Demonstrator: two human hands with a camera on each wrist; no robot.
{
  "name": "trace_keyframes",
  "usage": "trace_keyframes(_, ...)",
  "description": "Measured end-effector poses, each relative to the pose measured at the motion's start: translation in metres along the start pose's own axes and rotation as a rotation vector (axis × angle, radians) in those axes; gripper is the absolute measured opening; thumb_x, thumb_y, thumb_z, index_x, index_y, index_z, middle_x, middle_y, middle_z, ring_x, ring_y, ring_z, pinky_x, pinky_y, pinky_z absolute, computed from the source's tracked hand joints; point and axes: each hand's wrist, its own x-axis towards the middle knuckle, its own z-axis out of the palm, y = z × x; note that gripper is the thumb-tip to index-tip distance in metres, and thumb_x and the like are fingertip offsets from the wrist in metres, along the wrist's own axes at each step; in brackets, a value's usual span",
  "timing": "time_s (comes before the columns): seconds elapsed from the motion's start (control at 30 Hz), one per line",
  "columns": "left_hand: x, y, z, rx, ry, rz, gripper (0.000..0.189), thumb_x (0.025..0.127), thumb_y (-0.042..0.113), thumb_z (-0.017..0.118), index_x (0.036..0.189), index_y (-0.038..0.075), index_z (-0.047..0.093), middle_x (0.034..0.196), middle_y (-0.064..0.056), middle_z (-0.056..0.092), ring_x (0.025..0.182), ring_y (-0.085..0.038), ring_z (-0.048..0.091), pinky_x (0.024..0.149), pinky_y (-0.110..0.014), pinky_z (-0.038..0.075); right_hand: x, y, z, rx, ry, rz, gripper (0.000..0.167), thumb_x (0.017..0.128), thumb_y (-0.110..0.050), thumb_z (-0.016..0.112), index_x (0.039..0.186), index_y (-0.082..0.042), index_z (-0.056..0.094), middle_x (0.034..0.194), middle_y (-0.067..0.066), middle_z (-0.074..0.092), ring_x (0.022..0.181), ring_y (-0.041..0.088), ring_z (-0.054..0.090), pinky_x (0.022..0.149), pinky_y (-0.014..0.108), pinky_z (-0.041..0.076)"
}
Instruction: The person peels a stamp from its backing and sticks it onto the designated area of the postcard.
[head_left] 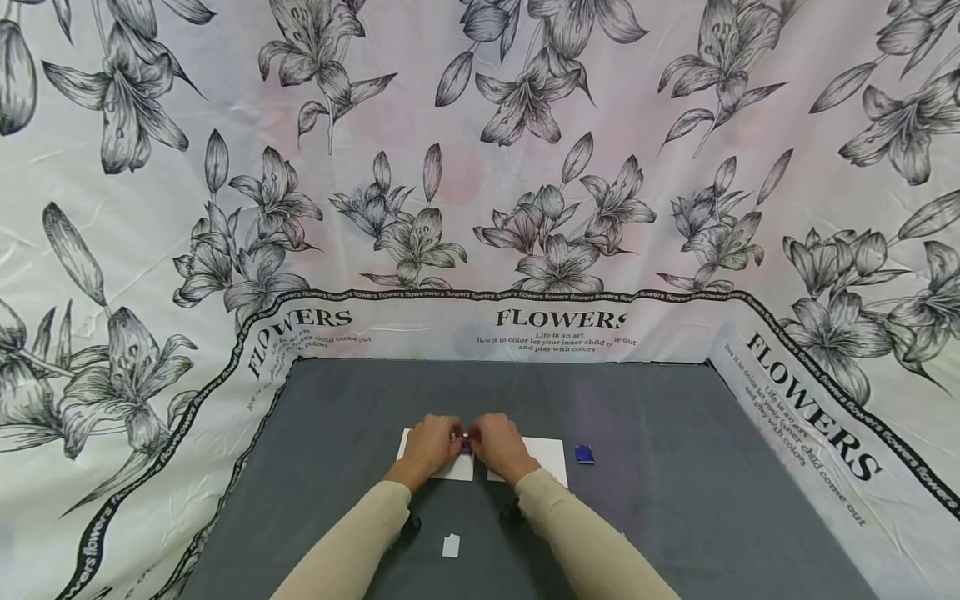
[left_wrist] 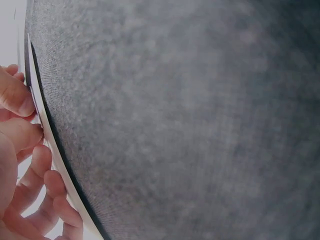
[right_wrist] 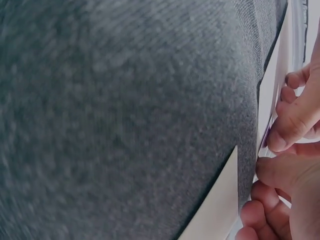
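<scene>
My left hand [head_left: 431, 446] and right hand [head_left: 501, 446] meet at the middle of the grey table, fingertips almost touching. Between them they pinch a small purple piece [head_left: 467, 447], mostly covered by the fingers; its kind is unclear. In the right wrist view a thin purple edge [right_wrist: 266, 136] shows beside the thumb. Beneath the left hand lies a white card [head_left: 456, 472], and a second white card [head_left: 551, 454] lies under the right hand, with a narrow strip of grey cloth between the two.
A small dark blue packet [head_left: 584, 454] lies right of the right card. Nearer to me, between the forearms, is a small white scrap [head_left: 451, 546] with a notched top. Grey cloth covers the table [head_left: 360, 400]; a flower-printed curtain [head_left: 465, 225] rises behind and at both sides.
</scene>
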Motion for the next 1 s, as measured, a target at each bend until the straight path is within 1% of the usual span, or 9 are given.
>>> trace_keyframes(0.13,0.000,0.001,-0.001,0.005,-0.022,-0.015,0.006,0.095,0.012,0.080,0.101,0.012,0.081,0.085,-0.002,0.073,0.070,-0.017,0.061,0.063,-0.038,0.052,0.001,0.001,0.000,-0.002,-0.014,-0.011,0.005,0.093,-0.008,0.085,0.089,-0.011,0.084,0.083,0.002,0.078,0.074,0.015,0.071,0.068,0.035,0.059)
trace_keyframes(0.37,-0.001,0.002,-0.005,-0.022,-0.044,-0.011,0.008,0.094,0.012,0.082,0.102,0.012,0.082,0.086,-0.003,0.073,0.068,-0.016,0.059,0.062,-0.037,0.050,0.000,0.003,-0.005,-0.012,-0.061,-0.027,0.006,0.094,-0.010,0.083,0.089,-0.013,0.084,0.083,0.000,0.078,0.073,0.014,0.070,0.067,0.035,0.059)
trace_keyframes(0.53,-0.001,0.001,-0.006,-0.035,-0.058,-0.006,0.010,0.093,0.011,0.082,0.103,0.011,0.083,0.086,-0.003,0.073,0.069,-0.015,0.058,0.062,-0.036,0.049,0.000,0.000,-0.011,-0.010,-0.111,-0.024,0.005,0.094,-0.011,0.083,0.089,-0.012,0.083,0.081,0.000,0.077,0.070,0.013,0.068,0.067,0.035,0.058)
trace_keyframes(0.63,-0.001,-0.001,-0.005,-0.040,-0.071,-0.012,0.010,0.093,0.011,0.082,0.104,0.011,0.083,0.087,-0.003,0.072,0.070,-0.015,0.057,0.063,-0.036,0.049,0.001,-0.001,-0.015,-0.018,-0.137,-0.020,0.006,0.094,-0.014,0.084,0.089,-0.011,0.083,0.082,0.000,0.078,0.072,0.013,0.069,0.069,0.036,0.059)
trace_keyframes(0.77,-0.001,-0.004,-0.004,-0.042,-0.088,-0.018,0.011,0.093,0.012,0.082,0.104,0.013,0.082,0.088,-0.003,0.071,0.073,-0.016,0.057,0.064,-0.036,0.050,0.002,-0.001,-0.017,-0.040,-0.149,-0.034,0.008,0.094,-0.016,0.086,0.090,-0.009,0.084,0.085,0.000,0.080,0.074,0.015,0.072,0.071,0.036,0.060)
trace_keyframes(1.0,-0.002,-0.005,-0.006,-0.061,-0.113,-0.027,0.014,0.092,0.012,0.083,0.106,0.012,0.082,0.087,-0.002,0.069,0.075,-0.015,0.057,0.065,-0.034,0.049,0.005,0.000,-0.018,-0.068,-0.176,-0.062,0.004,0.092,-0.016,0.088,0.092,-0.012,0.085,0.084,-0.001,0.080,0.071,0.012,0.068,0.069,0.034,0.058)
